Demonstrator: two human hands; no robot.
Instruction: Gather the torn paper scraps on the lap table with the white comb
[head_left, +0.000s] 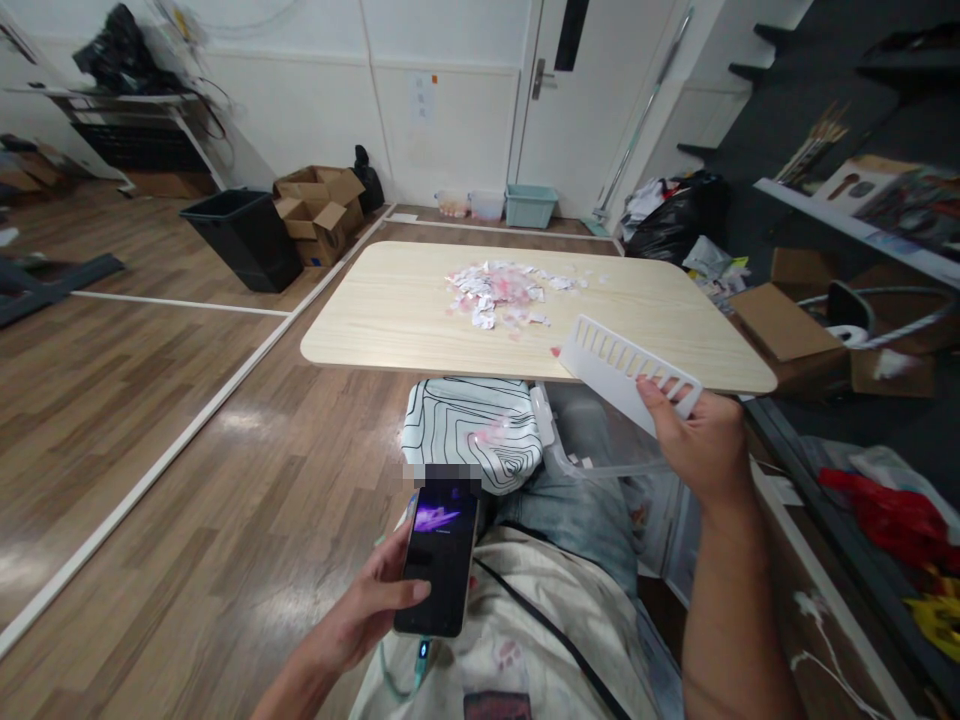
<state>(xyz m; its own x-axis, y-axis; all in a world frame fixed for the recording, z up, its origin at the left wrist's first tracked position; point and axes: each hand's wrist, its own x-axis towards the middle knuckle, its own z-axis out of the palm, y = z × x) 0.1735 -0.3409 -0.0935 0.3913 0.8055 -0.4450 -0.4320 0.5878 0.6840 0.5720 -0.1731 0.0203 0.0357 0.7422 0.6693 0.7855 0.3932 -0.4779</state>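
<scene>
My left hand (375, 590) is closed round a smartphone (441, 560) above my lap, thumb on its dark screen, which shows a purple streak. A cable (421, 660) with a lit plug is attached at the phone's lower end. My right hand (701, 440) grips the right end of a white slotted plastic strip (615, 365), tilted over the near edge of the pale wooden table (390, 310). On the tabletop lies a loose pile of white and pink paper scraps (499, 290). One small red piece (556, 351) sits near the strip's left end.
Below the table edge are a patterned cushion-like item (472, 430) and a clear plastic bin (600, 430). A black trash bin (247, 240) and cardboard boxes (319, 210) stand at left. An open carton (795, 310) and dark shelving (862, 230) are on the right.
</scene>
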